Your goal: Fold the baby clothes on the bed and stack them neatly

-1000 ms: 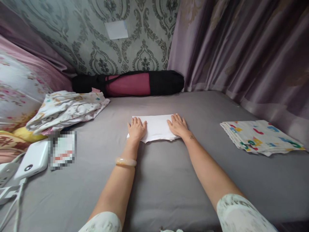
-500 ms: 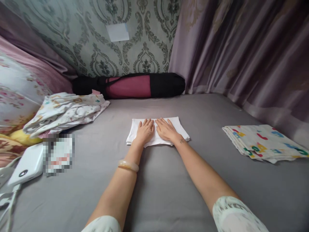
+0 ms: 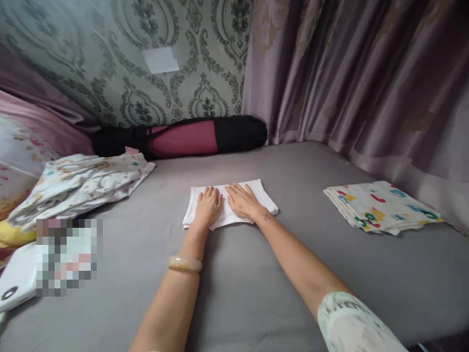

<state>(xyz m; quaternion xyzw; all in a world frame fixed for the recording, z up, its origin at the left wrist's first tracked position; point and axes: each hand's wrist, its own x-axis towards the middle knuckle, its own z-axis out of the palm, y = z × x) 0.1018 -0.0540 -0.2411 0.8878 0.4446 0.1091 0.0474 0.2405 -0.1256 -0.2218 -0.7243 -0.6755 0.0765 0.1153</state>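
Note:
A folded white cloth lies flat on the grey bed sheet, its layered edges showing at the left and right sides. My left hand rests palm down on its left half, fingers stretched out and pointing away from me. On the middle and right of the cloth lies my right hand, also flat, with its fingers extended toward the upper left. A small gap parts the two hands. A pale bangle circles my left forearm.
To the right is a folded cloth with coloured letters. Crumpled printed fabric lies at the left, near a white power bank and a blurred-out item. A black and maroon roll bag lies along the wall, beside purple curtains.
The view has shifted a little to the right, so things appear further left. My left hand sits slightly further from the right one; both stay flat on the white cloth.

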